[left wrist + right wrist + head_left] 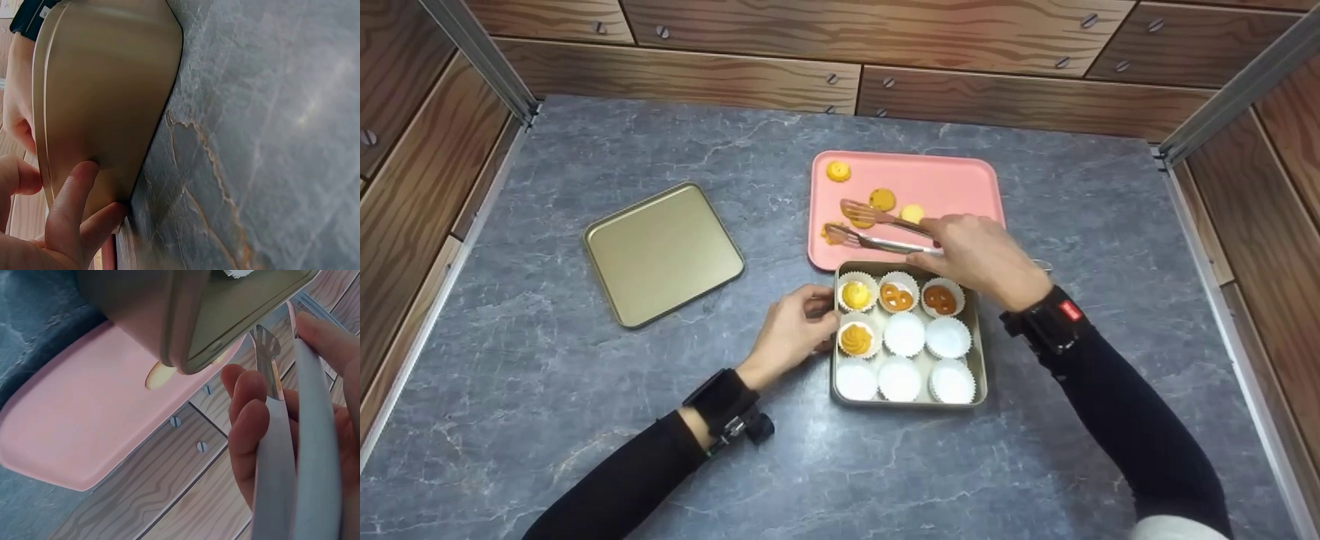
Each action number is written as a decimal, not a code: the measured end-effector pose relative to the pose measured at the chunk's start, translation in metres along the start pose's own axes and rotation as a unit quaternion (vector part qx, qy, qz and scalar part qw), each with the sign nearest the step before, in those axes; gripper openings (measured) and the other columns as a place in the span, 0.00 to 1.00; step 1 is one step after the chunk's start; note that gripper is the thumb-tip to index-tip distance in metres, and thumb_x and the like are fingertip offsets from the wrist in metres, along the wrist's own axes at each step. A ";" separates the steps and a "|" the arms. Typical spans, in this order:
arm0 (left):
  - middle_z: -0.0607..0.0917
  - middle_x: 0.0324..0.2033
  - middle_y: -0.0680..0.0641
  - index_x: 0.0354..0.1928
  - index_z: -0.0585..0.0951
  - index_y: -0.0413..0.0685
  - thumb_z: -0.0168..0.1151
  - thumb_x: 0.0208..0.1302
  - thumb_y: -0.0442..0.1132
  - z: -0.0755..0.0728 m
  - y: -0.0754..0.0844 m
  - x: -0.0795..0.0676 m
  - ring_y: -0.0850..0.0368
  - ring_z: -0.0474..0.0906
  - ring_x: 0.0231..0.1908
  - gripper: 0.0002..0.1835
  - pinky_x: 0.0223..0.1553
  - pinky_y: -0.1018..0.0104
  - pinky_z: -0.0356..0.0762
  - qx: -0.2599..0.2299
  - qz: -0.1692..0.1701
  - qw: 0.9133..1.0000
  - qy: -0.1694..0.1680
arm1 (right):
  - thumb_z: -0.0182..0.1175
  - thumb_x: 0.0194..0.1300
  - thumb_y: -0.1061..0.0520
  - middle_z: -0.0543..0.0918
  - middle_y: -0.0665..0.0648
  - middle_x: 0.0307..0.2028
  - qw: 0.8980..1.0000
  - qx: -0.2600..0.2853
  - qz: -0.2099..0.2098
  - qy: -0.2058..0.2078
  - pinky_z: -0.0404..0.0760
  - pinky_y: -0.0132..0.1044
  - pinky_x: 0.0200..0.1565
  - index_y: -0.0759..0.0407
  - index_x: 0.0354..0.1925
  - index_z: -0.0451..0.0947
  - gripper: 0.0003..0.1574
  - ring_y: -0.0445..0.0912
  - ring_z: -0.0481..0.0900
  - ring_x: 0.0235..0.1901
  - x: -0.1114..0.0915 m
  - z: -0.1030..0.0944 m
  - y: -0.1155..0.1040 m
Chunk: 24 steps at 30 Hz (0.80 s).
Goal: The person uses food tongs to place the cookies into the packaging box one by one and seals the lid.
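Note:
My left hand (pixel 791 330) steadies the left side of a gold square tin (pixel 911 406), fingertips on its outer wall (pixel 107 101). Paper cups (pixel 904 334) in rows fill the tin. In the back row sit a yellow treat (pixel 856 295) and two pretzels (pixel 896 298); a swirled cookie (pixel 856 340) lies in the middle row's left cup. With my right hand (pixel 979 251) I grip metal tongs (pixel 275 455), jaws spread over the pink tray (pixel 952 184). Their tips overlap cookies at the tray's left. A brown cookie (pixel 882 199) and a pale yellow one (pixel 912 214) lie near them.
Another yellow cookie (pixel 838 171) lies in the tray's back left corner. A gold lid (pixel 667 255) rests on the grey marbled table (pixel 780 480) to the left. Wood-patterned panels (pixel 682 71) enclose the back and sides.

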<state>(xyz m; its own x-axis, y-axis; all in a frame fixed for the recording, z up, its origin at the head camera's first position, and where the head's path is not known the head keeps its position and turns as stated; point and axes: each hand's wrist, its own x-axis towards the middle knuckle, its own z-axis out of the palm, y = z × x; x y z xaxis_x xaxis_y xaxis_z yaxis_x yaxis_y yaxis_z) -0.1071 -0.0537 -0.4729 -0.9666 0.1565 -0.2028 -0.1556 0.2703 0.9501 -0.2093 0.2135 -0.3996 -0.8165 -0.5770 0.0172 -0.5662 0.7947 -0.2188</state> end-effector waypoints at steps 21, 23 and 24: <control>0.85 0.56 0.35 0.63 0.77 0.38 0.67 0.67 0.33 0.000 -0.001 -0.002 0.47 0.86 0.52 0.24 0.48 0.64 0.89 0.016 0.003 1.000 0.007 | 0.69 0.67 0.40 0.82 0.57 0.30 0.998 -0.048 0.011 -0.036 0.84 0.54 0.34 0.57 0.40 0.81 0.22 0.57 0.83 0.31 0.019 0.006 -0.005; 0.85 0.56 0.35 0.63 0.77 0.37 0.67 0.67 0.33 0.000 0.000 -0.001 0.47 0.86 0.50 0.24 0.45 0.64 0.90 0.013 0.003 1.000 0.006 | 0.69 0.68 0.40 0.84 0.59 0.31 0.998 -0.050 0.008 -0.035 0.85 0.56 0.35 0.58 0.44 0.82 0.23 0.58 0.84 0.32 0.019 0.006 -0.004; 0.85 0.55 0.35 0.63 0.77 0.37 0.67 0.67 0.33 0.000 0.000 -0.001 0.47 0.87 0.50 0.24 0.43 0.65 0.90 0.011 0.005 1.000 0.006 | 0.69 0.68 0.41 0.84 0.60 0.31 0.998 -0.050 0.006 -0.034 0.84 0.56 0.35 0.58 0.45 0.82 0.23 0.59 0.84 0.33 0.018 0.006 -0.003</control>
<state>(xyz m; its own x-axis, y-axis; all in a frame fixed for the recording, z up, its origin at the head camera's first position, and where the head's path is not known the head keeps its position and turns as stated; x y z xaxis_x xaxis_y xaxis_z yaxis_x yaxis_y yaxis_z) -0.1059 -0.0535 -0.4728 -0.9703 0.1481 -0.1911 -0.1421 0.2898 0.9465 -0.2220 0.1997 -0.4042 -0.8159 -0.5759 -0.0515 -0.5675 0.8146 -0.1193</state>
